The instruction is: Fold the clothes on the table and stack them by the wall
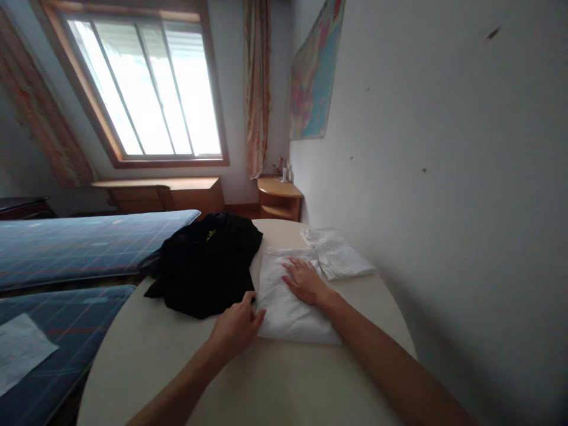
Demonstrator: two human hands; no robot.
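A white cloth point(284, 322), folded into a flat rectangle with some wrinkles, lies on the round pale table point(266, 384). My right hand point(304, 281) rests on its upper part, palm down and fingers spread. At the cloth's left edge is my left hand point(237, 322), thumb and index finger apart; its other fingers are partly hidden. Left of the cloth lies a heap of black clothing point(208, 266) with a small yellow mark, close to my left fingertips. A second folded white cloth point(344, 254) sits at the far right and meets the first one's corner.
Blue plaid mattresses point(89, 242) flank the table on the left, with a paper sheet point(22, 349) on the nearer one. A white wall point(444, 207) runs close along the right. A small corner shelf point(279, 188) and a wooden desk point(190, 186) stand beyond, below the window.
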